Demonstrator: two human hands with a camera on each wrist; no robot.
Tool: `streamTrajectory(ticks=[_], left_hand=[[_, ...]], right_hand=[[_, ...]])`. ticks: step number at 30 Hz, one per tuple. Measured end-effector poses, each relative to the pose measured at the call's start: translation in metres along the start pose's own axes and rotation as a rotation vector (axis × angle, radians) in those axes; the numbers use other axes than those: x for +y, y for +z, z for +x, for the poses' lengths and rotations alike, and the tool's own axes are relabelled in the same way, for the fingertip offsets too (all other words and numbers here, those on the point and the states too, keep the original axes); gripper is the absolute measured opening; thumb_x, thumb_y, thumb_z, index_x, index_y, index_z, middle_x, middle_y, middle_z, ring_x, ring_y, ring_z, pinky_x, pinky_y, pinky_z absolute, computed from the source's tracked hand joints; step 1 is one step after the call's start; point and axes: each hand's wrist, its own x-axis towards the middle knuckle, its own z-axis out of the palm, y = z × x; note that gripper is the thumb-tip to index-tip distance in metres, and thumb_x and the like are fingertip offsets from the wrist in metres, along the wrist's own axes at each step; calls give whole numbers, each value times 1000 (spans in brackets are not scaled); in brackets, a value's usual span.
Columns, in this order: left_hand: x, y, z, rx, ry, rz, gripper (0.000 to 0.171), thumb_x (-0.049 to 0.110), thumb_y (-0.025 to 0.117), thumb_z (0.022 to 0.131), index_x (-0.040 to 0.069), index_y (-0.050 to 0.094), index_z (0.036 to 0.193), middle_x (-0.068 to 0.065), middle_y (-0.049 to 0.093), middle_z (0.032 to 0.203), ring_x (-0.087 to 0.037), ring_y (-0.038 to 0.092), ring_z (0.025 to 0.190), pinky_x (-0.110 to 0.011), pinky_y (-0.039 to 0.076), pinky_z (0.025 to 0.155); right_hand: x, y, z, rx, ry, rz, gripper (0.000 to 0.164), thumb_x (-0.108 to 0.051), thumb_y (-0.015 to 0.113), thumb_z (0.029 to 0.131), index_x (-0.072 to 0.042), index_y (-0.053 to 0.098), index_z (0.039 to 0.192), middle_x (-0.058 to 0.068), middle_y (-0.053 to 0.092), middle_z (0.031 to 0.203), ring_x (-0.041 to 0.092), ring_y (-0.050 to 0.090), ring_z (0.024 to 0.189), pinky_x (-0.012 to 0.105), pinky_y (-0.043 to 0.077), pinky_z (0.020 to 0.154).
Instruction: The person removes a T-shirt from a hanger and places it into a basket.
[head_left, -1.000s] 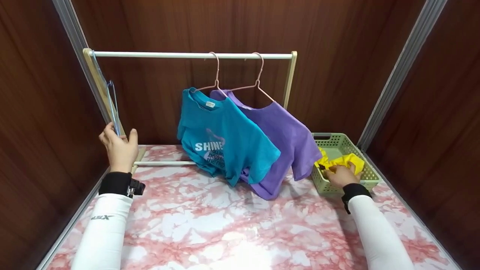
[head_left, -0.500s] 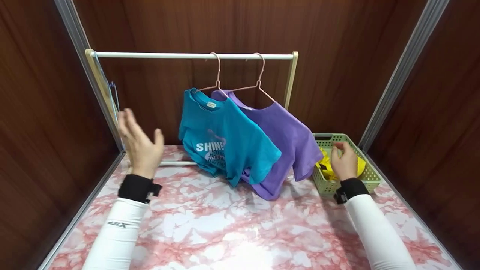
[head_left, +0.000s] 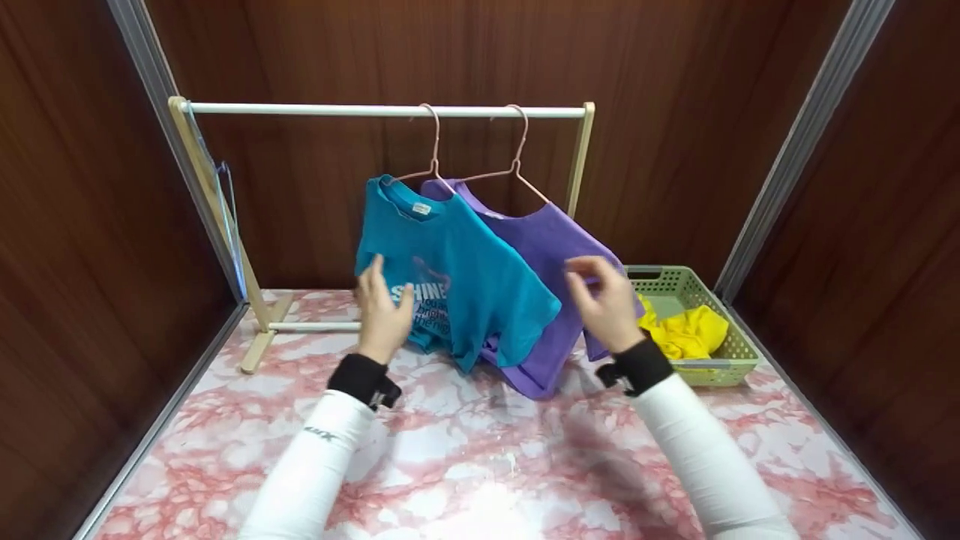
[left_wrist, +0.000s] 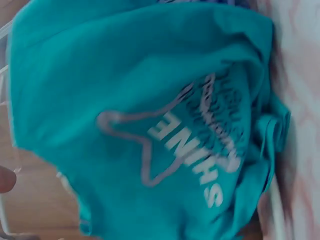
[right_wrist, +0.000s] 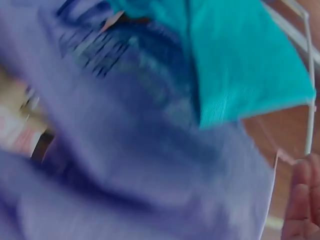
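A teal T-shirt [head_left: 487,270] printed with "SHINE" hangs on a pink hanger [head_left: 435,146]. Partly behind it, a purple T-shirt [head_left: 555,236] hangs on a second pink hanger [head_left: 520,154]. My left hand [head_left: 384,319] is raised in front of the teal shirt's left side, fingers extended and thumb apart, holding nothing. Over the purple shirt's sleeve, my right hand [head_left: 606,306] hovers with loosely bent fingers and a gap to the thumb, also holding nothing. The left wrist view is filled by the teal shirt's print [left_wrist: 185,145]; the right wrist view shows mostly purple fabric [right_wrist: 150,150].
The garment rack's white rail [head_left: 315,109] runs across the back. Blue hangers [head_left: 234,225] dangle at its left end post. A green basket [head_left: 739,360] with yellow fabric [head_left: 690,330] stands on the right. Wood-patterned walls enclose the marbled tabletop [head_left: 465,450].
My left hand has left the blue hangers and moved right to the teal shirt. My right hand has come out of the basket and moved left, leaving the yellow fabric inside.
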Motion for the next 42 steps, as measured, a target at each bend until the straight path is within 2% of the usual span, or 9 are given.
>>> streamTrajectory(ticks=[3, 6, 12, 16, 20, 23, 28, 34, 42], left_hand=[[-1, 20, 0, -61, -75, -20, 66, 16, 60, 102, -5, 28, 156, -34, 33, 153, -49, 34, 144, -60, 30, 122], [4, 36, 3, -125, -163, -68, 63, 21, 55, 106, -6, 29, 156, -35, 33, 154, -48, 36, 145, -58, 32, 121], [13, 57, 18, -239, -304, -198, 60, 30, 41, 112, -10, 28, 155, -33, 37, 157, -44, 40, 147, -51, 33, 123], [18, 62, 30, -290, -425, -348, 62, 40, 28, 114, -3, 24, 160, -22, 28, 167, -36, 27, 156, -45, 25, 128], [23, 65, 38, -258, -538, -483, 66, 49, 22, 113, 5, 25, 162, -18, 31, 166, -35, 32, 153, -45, 30, 125], [27, 64, 43, -240, -599, -634, 71, 54, 21, 111, 6, 18, 164, -20, 29, 167, -36, 32, 154, -46, 31, 125], [32, 58, 54, -283, -594, -850, 78, 57, 19, 110, 1, 10, 163, -20, 17, 171, -33, 22, 159, -49, 21, 130], [36, 50, 54, -305, -502, -831, 75, 56, 16, 110, 3, 10, 164, -15, 16, 172, -28, 20, 160, -46, 23, 129], [45, 42, 34, -288, -356, -789, 67, 48, 19, 113, 3, 16, 163, -14, 24, 170, -27, 27, 158, -45, 30, 127]], right_hand=[[-6, 21, 4, -86, 36, 8, 19, -3, 66, 97, 5, 70, 115, 19, 74, 109, 27, 71, 99, 34, 59, 88], [-10, 38, 10, -157, 112, -2, 28, -8, 64, 100, 6, 66, 124, 21, 72, 120, 35, 69, 111, 48, 56, 98], [-18, 63, 21, -312, 271, -46, 36, -20, 53, 108, 2, 61, 135, 21, 68, 132, 36, 64, 123, 50, 49, 107], [-25, 74, 25, -361, 290, -30, 34, -21, 47, 110, 2, 63, 130, 19, 70, 116, 33, 65, 110, 47, 51, 101], [-30, 82, 25, -366, 274, 0, 31, -20, 44, 111, 2, 66, 117, 9, 57, 86, 27, 58, 90, 38, 47, 84], [-35, 85, 24, -361, 269, 28, 31, -19, 43, 112, 1, 66, 116, 5, 48, 81, 25, 56, 87, 35, 43, 80], [-41, 87, 25, -352, 285, 87, 34, -19, 42, 112, 0, 66, 128, 14, 65, 103, 28, 61, 101, 42, 51, 95], [-42, 85, 28, -326, 288, 172, 35, -17, 42, 112, 2, 66, 129, 19, 69, 119, 31, 62, 110, 47, 49, 104], [-36, 66, 29, -274, 289, 278, 32, -12, 44, 110, 5, 68, 123, 20, 70, 118, 17, 62, 108, 27, 47, 100]])
